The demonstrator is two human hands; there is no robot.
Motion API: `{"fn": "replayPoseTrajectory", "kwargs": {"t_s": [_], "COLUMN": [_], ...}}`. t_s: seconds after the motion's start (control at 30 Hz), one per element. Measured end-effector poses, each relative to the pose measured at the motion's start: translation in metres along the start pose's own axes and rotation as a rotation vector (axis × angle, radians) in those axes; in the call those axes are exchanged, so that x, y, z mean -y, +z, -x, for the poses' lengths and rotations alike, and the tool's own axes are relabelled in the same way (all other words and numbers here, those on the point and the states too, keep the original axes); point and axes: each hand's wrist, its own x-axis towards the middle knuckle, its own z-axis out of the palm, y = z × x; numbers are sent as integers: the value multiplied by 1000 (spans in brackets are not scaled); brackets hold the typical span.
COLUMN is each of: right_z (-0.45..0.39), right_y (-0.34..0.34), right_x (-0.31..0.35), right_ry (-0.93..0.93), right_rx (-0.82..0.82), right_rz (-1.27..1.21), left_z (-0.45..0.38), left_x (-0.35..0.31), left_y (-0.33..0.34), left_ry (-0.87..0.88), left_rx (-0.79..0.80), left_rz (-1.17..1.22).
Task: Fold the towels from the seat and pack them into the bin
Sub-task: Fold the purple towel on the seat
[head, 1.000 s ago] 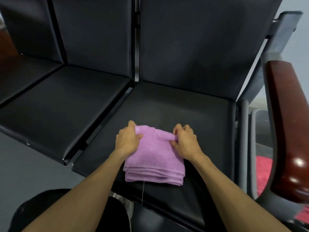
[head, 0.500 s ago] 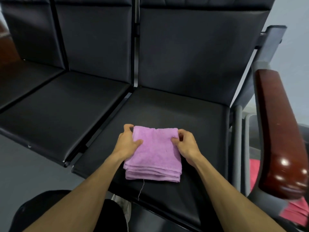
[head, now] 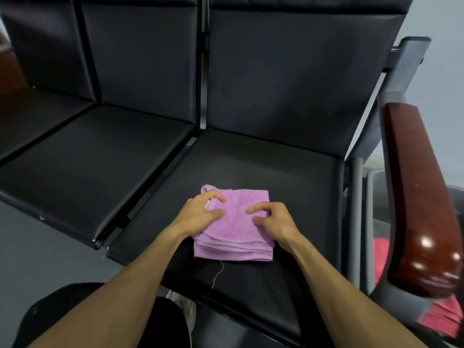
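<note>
The folded lilac terry towel (head: 234, 226) lies near the black padded seat's (head: 288, 177) front edge. Left hand (head: 200, 213) and right hand (head: 272, 219) press it flat, fingers spread, gripping nothing. Soft and floppy; best lifted by both side edges together.

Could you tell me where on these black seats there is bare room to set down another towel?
The black padded seat left of the gap lies wholly bare. On the seat holding the folded purple towel, free patches lie between towel and backrest, and between towel and the grey frame tube. The front middle is crowded: left hand and right hand rest on the towel.
</note>
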Motion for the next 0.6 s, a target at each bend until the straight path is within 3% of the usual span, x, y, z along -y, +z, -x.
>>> {"fn": "replayPoseTrajectory", "kwargs": {"t_s": [0.13,0.23,0.33,0.6], "right_z": [-1,0,1,27], "right_y": [-1,-2,-2,-23], "right_x": [-1,-1,-1,34], "right_ry": [-20,-57,-56,-176], "right_rx": [-7,49,-4,-44], "right_rz": [-28,71,79,138], "left_z": [-1,-3,-5,5], "left_x": [3,10,12,-37], "left_y": [2,4,5,-6], "left_ry": [28,-67,-141,40], "left_rx": [-53,-36,-52,9], "left_rz": [-36,-15,-11,-106]}}
